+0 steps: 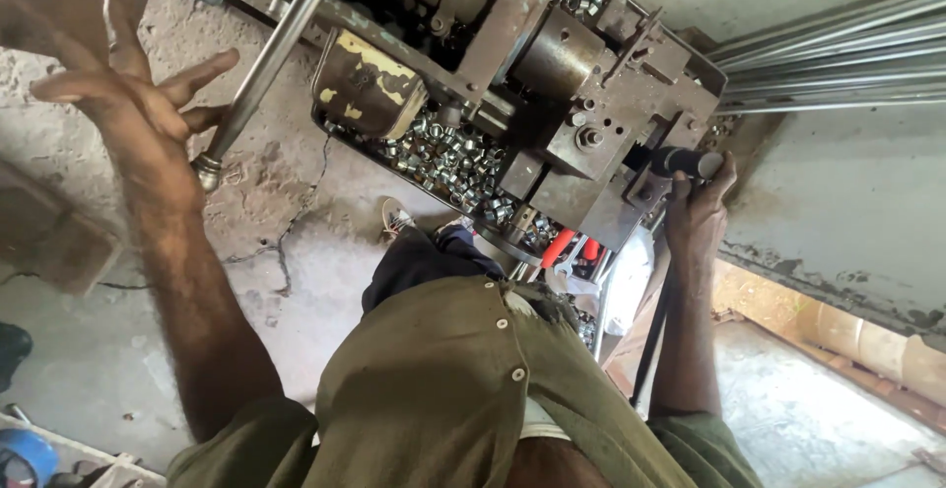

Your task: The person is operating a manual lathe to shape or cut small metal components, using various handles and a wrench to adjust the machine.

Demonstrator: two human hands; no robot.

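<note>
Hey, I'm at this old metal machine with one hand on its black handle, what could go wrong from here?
1. The right hand grips the black handle close to the grey metal machine block; fingers might get pinched.
2. The open left hand hangs beside the long steel lever rod; a swing could strike it.
3. Small metal rings heaped in the tray may spill.

Single head-worn camera, looking steeply down the torso, close range. Machine (552, 84) occupies upper centre of the frame; floor (305, 281) lies at lower left.
</note>
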